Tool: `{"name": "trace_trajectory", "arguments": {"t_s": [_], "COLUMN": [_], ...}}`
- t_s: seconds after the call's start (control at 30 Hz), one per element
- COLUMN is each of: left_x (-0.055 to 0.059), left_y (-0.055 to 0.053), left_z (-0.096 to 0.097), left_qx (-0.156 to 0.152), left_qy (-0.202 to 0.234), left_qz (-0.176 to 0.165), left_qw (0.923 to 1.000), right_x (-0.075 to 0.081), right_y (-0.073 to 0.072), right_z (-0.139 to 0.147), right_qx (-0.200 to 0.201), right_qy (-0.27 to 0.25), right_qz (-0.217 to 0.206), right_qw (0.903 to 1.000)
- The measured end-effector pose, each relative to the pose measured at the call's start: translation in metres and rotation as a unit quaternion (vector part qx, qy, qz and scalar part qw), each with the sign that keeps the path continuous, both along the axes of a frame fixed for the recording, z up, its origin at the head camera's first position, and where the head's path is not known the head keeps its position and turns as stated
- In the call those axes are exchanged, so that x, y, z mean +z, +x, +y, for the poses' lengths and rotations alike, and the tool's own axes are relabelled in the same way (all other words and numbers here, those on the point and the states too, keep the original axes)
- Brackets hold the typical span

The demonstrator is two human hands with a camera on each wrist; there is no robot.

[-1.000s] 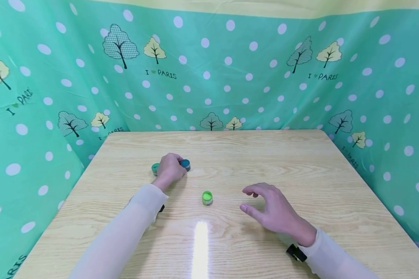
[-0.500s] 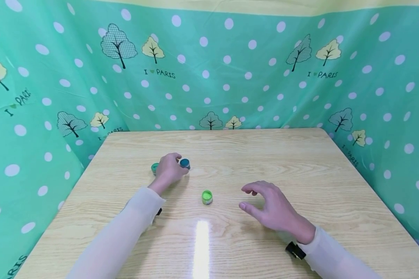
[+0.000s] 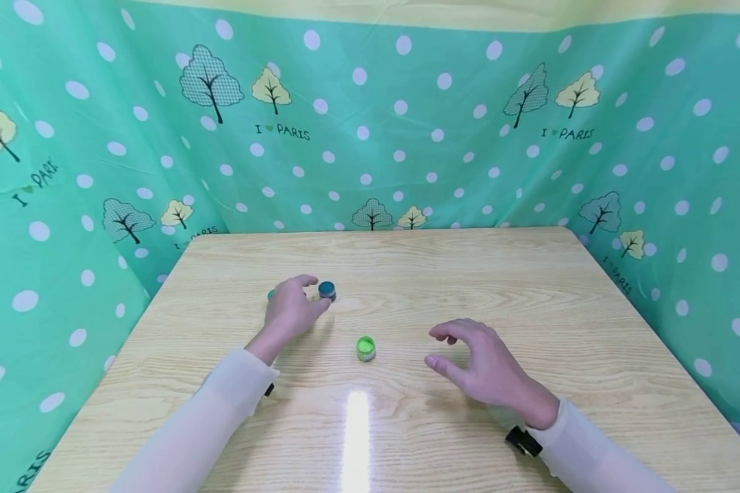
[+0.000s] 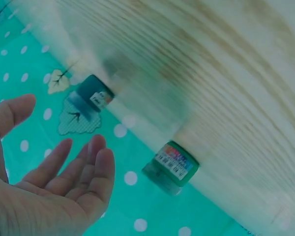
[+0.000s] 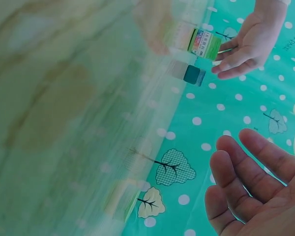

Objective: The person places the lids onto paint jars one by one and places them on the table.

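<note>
A small dark blue jar (image 3: 327, 291) stands upright on the table just right of my left hand (image 3: 291, 309). The left fingers and thumb are spread around air, apart from that jar. Behind the same hand, a green jar (image 3: 271, 294) is mostly hidden in the head view; the left wrist view shows this green jar (image 4: 172, 164) with a printed label. Nearer to me, a bright green jar (image 3: 366, 349) stands between my hands. My right hand (image 3: 487, 366) hovers to the right of it, fingers loosely bent, holding nothing.
The wood-grain table (image 3: 444, 274) ends at a back edge against a green polka-dot curtain (image 3: 401, 137), which also hangs at both sides. A strip of light (image 3: 355, 438) reflects off the tabletop near the front.
My left hand has let go of the dark blue jar, its fingers have parted, and it has drawn back left and toward me. The right hand stays almost still.
</note>
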State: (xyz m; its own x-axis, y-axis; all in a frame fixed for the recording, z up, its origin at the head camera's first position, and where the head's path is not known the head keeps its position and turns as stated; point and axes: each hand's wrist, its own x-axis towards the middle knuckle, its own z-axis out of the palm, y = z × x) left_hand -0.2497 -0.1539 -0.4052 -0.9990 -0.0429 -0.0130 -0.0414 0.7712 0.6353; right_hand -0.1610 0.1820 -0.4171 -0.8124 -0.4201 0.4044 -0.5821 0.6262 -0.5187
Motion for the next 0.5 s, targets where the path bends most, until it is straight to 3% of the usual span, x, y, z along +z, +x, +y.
{"name": "trace_trajectory", "arguments": {"t_s": [0.27, 0.5], "left_x": [0.003, 0.0], "left_y": [0.014, 0.024], "left_z": [-0.001, 0.001], "left_qx": [-0.028, -0.06], "left_qy": [0.015, 0.038], "left_qz": [0.023, 0.009], "left_qw": [0.9992, 0.9975], "right_x": [0.001, 0.001], "right_y": [0.0, 0.001], "right_z": [0.002, 0.003], "right_qx": [0.001, -0.001], "right_qy": [-0.007, -0.006], "right_qz": [-0.005, -0.005], "right_qw": [1.0, 1.0]}}
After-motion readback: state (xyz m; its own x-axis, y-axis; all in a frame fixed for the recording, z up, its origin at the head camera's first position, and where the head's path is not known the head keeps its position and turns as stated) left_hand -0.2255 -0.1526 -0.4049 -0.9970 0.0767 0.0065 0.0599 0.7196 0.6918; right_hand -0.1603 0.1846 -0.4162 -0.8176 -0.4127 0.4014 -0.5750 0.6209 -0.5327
